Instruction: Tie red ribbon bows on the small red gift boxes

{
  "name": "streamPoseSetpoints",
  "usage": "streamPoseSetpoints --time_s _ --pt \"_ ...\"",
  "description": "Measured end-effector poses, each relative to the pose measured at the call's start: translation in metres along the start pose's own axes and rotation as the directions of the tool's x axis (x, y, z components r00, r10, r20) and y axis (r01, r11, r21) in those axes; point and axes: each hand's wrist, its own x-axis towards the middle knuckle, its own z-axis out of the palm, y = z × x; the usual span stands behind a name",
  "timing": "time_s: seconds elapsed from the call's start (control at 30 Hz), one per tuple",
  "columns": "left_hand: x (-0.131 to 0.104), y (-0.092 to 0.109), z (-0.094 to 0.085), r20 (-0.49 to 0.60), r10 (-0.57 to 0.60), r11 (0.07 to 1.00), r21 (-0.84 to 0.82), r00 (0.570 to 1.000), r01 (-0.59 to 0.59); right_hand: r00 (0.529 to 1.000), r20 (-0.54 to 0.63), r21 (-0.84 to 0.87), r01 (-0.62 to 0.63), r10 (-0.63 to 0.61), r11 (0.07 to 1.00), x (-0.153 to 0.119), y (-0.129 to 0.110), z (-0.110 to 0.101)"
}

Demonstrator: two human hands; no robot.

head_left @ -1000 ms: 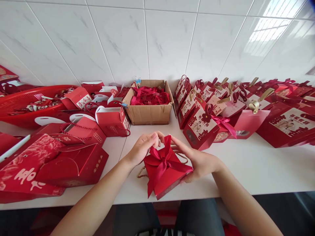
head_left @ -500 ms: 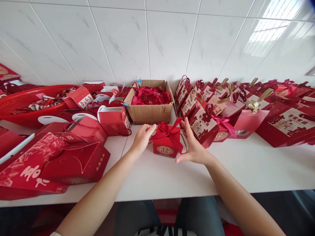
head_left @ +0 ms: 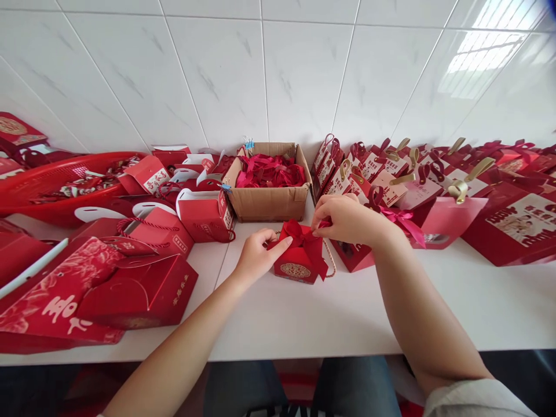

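A small red gift box (head_left: 296, 271) with a gold round emblem stands on the white table, a twisted cord handle (head_left: 330, 259) hanging at its right. Across its top is a red ribbon bow (head_left: 299, 234), with one tail draped down the front right. My left hand (head_left: 260, 255) is closed at the box's left side, its thumb pressed on the bow's left part. With its fingers pinched, my right hand (head_left: 343, 219) grips the bow's right loop from above. The fingertips of the left hand are partly hidden.
Behind the box, a cardboard carton (head_left: 267, 202) holds red ribbons. Finished-looking red boxes (head_left: 512, 226) crowd the right; open red boxes (head_left: 139, 289) fill the left. A red plastic basket (head_left: 26, 200) of wrapped sweets sits at the far left, before a tiled wall.
My right hand has turned over from beside the box to above it and closed on the bow's loop. My left hand has moved in, its thumb now on the bow.
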Motion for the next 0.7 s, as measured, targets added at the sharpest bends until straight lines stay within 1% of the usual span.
streamPoseSetpoints --time_s 0.07,0.17,0.37,0.5,0.7 --pt "0.0 -0.001 0.001 -0.007 0.006 1.0 -0.008 1.0 -0.006 0.998 0.056 0.018 0.0 -0.001 1.0 0.004 -0.004 -0.007" --pt "-0.001 -0.001 0.001 -0.013 0.008 1.0 -0.018 1.0 -0.008 0.995 0.096 0.106 -0.005 -0.005 0.994 0.009 -0.008 -0.007" --pt "-0.004 0.007 0.0 0.014 0.005 0.996 -0.085 1.0 -0.003 0.992 0.129 0.043 -0.01 0.005 0.999 0.018 -0.006 0.006" --pt "-0.003 0.009 -0.001 0.062 -0.038 0.98 -0.19 0.997 0.049 0.987 0.161 0.086 -0.001 -0.012 0.996 0.022 -0.001 0.011" --pt "-0.001 0.004 -0.002 0.125 -0.094 0.913 -0.385 0.988 0.135 0.981 0.192 0.115 -0.019 -0.004 0.993 0.023 0.003 0.012"
